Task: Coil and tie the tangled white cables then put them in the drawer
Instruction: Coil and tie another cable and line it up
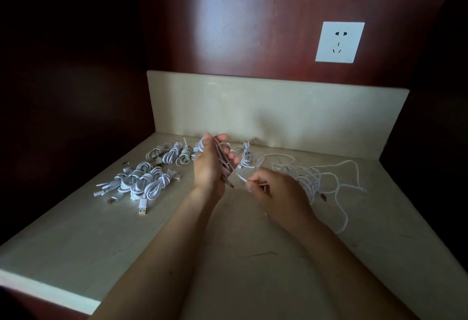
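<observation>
My left hand [210, 165] is raised upright over the countertop, with loops of a white cable [222, 160] wound around its palm and fingers. My right hand [274, 189] pinches the free end of that same cable just to the right. A loose tangle of white cables [326, 178] sprawls on the counter at the right. Several coiled and tied white cables [141, 180] lie in a group at the left, more coiled bundles [174, 155] behind them, and one tied bundle [247, 157] behind my hands. No drawer is in view.
The beige stone countertop [228, 243] has a low backsplash [266, 109] at the rear and a front-left edge [45, 292]. Dark red wood panels enclose it on the left and back. A white wall socket [339, 41] sits upper right.
</observation>
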A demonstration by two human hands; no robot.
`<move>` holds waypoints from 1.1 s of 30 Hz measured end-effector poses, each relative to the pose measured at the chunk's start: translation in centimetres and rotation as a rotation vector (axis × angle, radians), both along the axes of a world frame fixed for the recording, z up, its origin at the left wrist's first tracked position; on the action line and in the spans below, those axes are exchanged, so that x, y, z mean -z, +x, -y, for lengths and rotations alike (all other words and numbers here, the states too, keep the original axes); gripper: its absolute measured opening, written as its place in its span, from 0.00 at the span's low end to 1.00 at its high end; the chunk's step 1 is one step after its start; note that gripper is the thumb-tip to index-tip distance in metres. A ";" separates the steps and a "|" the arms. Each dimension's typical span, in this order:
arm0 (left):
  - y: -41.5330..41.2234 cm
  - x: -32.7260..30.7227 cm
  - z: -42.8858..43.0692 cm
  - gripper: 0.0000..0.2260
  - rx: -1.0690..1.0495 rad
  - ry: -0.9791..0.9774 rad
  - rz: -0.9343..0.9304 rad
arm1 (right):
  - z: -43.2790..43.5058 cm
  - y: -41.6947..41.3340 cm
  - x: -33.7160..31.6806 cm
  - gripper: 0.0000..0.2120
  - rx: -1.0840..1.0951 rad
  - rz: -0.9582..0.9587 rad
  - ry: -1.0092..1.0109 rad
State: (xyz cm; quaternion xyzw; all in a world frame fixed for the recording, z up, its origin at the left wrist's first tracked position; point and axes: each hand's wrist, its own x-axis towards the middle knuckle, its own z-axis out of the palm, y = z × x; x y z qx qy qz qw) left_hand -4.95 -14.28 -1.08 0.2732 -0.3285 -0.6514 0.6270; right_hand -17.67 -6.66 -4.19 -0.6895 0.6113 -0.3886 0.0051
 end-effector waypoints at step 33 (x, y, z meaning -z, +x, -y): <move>0.4 -1.2 -1.4 0.12 0.417 -0.041 -0.066 | 0.9 -2.1 0.0 0.16 0.147 0.052 0.093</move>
